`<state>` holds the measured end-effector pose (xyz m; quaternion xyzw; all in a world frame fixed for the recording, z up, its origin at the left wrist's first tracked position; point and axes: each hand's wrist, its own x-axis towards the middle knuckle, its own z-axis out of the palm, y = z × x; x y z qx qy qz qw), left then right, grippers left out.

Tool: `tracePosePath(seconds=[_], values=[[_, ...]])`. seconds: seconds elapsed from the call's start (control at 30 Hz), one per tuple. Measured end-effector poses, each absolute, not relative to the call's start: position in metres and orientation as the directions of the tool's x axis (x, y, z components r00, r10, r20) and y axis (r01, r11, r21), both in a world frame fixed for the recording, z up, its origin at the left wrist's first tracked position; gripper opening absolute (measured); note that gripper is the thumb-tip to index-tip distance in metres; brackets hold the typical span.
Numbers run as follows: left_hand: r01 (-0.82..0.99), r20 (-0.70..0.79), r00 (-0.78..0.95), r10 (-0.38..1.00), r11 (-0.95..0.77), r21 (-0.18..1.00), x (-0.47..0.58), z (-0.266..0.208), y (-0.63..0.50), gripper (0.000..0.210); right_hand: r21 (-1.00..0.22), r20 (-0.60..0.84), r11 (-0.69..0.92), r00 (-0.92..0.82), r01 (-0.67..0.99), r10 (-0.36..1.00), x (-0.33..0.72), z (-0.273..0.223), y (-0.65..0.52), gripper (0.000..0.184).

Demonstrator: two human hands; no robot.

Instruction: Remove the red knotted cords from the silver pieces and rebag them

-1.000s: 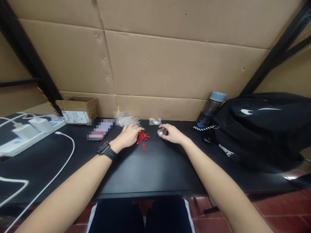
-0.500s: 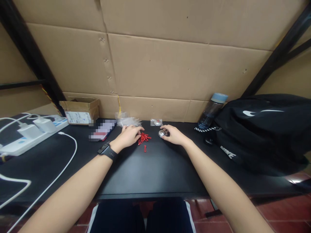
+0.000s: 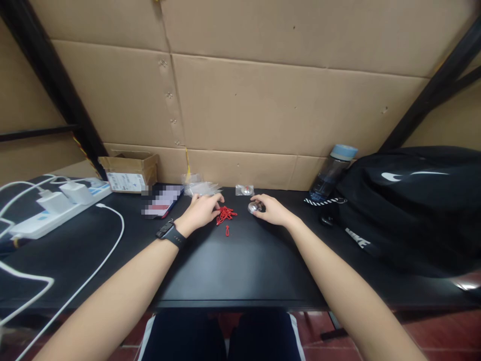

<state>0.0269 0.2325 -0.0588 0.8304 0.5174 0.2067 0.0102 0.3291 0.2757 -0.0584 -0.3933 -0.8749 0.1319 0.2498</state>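
My left hand (image 3: 202, 209) rests on the black table, its thumb and forefinger apart at the edge of a small heap of red cord loops (image 3: 227, 214). One separate red loop (image 3: 227, 230) lies nearer to me. Around some shiny round metal pieces (image 3: 253, 207), my right hand (image 3: 274, 209) curls with its thumb and fingers on either side; its palm hides part of them. Behind, a small clear bag (image 3: 245, 190) holds a round item with red in it. Several clear plastic bags (image 3: 201, 187) lie beyond my left fingers.
On the left are a phone (image 3: 163, 200), an open cardboard box (image 3: 130, 173), and a white power strip (image 3: 67, 205) with cables. A water bottle (image 3: 332, 173) and a black backpack (image 3: 409, 210) stand on the right. A cardboard wall (image 3: 263, 110) closes off the back.
The whole view has shifted slightly, so everything sits a little further right. Both hands keep about the same places beside the red loops and the metal pieces.
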Motion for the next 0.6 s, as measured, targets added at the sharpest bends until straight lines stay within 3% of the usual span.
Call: tracePosePath(seconds=[0.6], values=[[0.822,0.436,0.331,0.837,-0.482,0.302,0.036,-0.047,0.225,0.034,-0.432,0.36,0.664,-0.558,0.611,0.748,0.331,-0.057,0.276,0.046]])
